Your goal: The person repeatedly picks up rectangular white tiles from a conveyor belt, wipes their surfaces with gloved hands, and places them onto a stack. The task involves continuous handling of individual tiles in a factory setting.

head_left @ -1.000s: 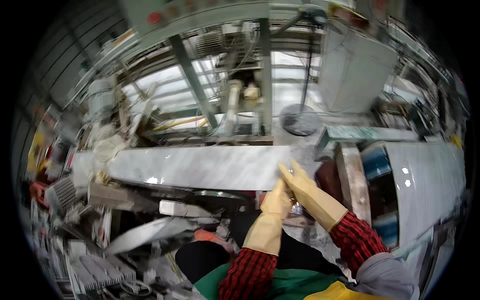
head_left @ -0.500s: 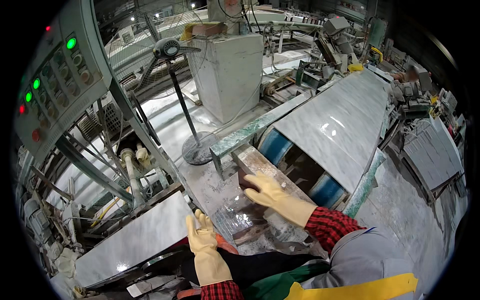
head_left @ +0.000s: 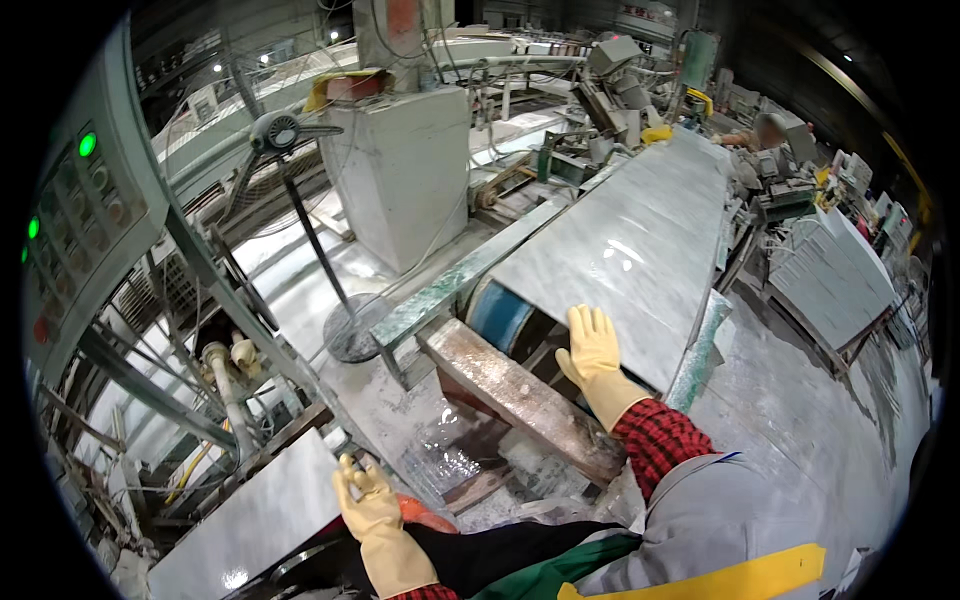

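My right hand [head_left: 598, 368], in a cream rubber glove, reaches forward with its fingers stretched out. Its fingertips overlap the near edge of a large pale, wet stone slab [head_left: 625, 240]; whether they touch it I cannot tell. That slab lies over blue rollers [head_left: 498, 318] in a green metal frame [head_left: 470, 275]. Lower and to the left, my left hand [head_left: 375, 515], gloved alike, is empty with its fingers apart and loosely bent. Beside it is the end of a second pale slab [head_left: 255, 510].
A wet, thick beam [head_left: 520, 395] crosses in front of the rollers. At the left stand a control panel [head_left: 85, 210] with lit green lamps and a pedestal fan [head_left: 290, 140]. Behind them is a white block-like pillar base [head_left: 400, 170]. Another stone slab [head_left: 835, 270] leans at the right.
My right hand has moved forward from over the beam to the large slab's near edge. The view has shifted to the right. My left hand stays low, near the second slab.
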`<state>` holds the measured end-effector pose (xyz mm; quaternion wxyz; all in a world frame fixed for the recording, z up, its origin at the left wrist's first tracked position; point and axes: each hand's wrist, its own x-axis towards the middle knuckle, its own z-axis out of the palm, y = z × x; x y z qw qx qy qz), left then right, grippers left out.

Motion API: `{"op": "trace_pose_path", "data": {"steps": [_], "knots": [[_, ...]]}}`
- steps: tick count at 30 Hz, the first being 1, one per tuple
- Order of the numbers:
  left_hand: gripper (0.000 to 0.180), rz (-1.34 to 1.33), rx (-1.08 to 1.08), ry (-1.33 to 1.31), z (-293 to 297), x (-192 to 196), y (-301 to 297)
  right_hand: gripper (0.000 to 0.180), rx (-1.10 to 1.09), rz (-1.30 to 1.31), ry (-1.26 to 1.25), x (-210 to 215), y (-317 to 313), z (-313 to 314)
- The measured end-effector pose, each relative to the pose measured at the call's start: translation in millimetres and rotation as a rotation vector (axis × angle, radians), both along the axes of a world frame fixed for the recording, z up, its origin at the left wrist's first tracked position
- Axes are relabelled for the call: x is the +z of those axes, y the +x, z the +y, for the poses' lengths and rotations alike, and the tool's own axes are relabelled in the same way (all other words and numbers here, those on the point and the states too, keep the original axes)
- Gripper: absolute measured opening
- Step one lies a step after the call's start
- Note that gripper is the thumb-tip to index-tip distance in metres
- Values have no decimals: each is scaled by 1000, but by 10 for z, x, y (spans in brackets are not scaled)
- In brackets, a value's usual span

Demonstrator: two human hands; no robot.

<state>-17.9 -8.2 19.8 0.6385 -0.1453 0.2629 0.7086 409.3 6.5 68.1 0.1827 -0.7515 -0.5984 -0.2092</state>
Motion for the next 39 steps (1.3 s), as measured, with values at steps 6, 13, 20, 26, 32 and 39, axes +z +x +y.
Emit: {"op": "trace_pose_path", "data": {"steps": [6, 13, 20, 26, 32, 39], "knots": [[37, 165, 128, 55, -2, 29, 69, 67, -68, 31, 45, -111, -72, 70], [40, 211, 214, 43, 27, -38, 46, 69, -67, 33, 45, -135, -98, 74], [40, 26, 223, 61, 16, -28, -26, 64, -36, 70, 51, -18, -176, 32], [37, 78, 232, 6, 1, 107, -9, 68, -38, 73, 26, -57, -170, 31], [39, 94, 253, 60, -5, -18, -74, 65, -33, 74, 44, -37, -226, 33], [41, 164, 273, 85, 2, -142, -142, 64, -27, 76, 54, -32, -261, 9]]}}
